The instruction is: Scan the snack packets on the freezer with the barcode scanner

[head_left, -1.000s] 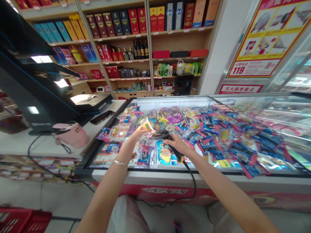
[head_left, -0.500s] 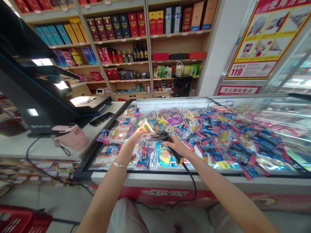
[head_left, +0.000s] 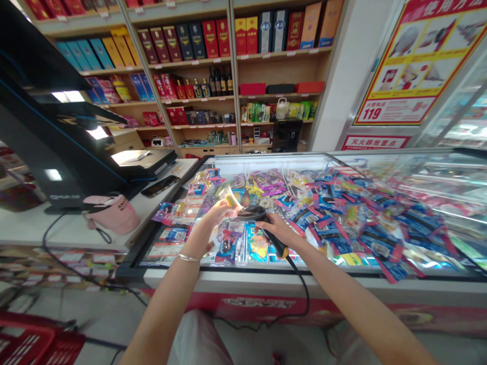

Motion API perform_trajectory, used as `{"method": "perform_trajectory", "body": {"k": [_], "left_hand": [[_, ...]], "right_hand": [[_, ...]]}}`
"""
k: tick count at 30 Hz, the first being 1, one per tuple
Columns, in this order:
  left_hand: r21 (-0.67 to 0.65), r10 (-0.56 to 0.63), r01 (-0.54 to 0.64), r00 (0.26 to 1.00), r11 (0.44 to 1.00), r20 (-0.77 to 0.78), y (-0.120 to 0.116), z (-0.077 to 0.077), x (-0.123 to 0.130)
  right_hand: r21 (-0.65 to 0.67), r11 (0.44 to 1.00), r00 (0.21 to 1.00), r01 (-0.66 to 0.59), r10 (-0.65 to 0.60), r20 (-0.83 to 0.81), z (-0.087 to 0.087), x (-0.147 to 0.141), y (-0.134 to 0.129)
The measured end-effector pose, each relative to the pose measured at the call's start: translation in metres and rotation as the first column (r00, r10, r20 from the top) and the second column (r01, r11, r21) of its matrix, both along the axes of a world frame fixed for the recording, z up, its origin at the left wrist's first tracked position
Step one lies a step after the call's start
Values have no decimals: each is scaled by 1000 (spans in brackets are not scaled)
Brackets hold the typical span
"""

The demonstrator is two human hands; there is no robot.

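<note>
Between the fingers of my left hand [head_left: 217,213] is a small clear candy packet [head_left: 229,197] with a yellow and green piece inside. My right hand [head_left: 277,227] is wrapped round the handle of a black barcode scanner [head_left: 251,212], its head turned toward the packet and close to it. A black cord hangs from the scanner's yellow-trimmed end. Both hands are above the glass top of a chest freezer [head_left: 236,274], over many colourful candy packets [head_left: 327,223] spread across it. Part of the packet is hidden by my fingers.
On the left counter stand a pink cup-shaped holder [head_left: 112,214], a phone [head_left: 160,186] and a dark checkout machine [head_left: 57,137]. The scanner cord [head_left: 300,304] loops down the freezer's front. A red basket [head_left: 38,337] is on the floor. Shelves of boxes [head_left: 182,43] stand behind.
The view has shifted very slightly. Both hands stay in nearly the same place, with the packet and the barcode scanner still held close together.
</note>
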State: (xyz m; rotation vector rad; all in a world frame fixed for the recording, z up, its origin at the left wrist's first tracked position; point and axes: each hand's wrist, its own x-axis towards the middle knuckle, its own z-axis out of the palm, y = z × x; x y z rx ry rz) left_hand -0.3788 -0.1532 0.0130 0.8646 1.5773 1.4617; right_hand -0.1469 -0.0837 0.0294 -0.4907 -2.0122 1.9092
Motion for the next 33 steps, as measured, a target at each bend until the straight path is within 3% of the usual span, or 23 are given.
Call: {"method": "perform_trajectory", "body": {"k": [10, 14, 21, 33], "left_hand": [[114, -42, 29, 993, 993, 109, -4, 7, 8], [138, -41, 24, 991, 990, 126, -3, 6, 8], [104, -28, 21, 998, 994, 61, 0, 9, 13], [71, -24, 18, 996, 997, 88, -4, 15, 15]], "right_hand": [[6, 1000, 999, -22, 23, -35, 3, 1, 4], [76, 997, 1000, 10, -8, -24, 5, 1, 0], [74, 997, 1000, 18, -16, -24, 4, -1, -2], [42, 999, 999, 20, -19, -40, -1, -3, 0]]}}
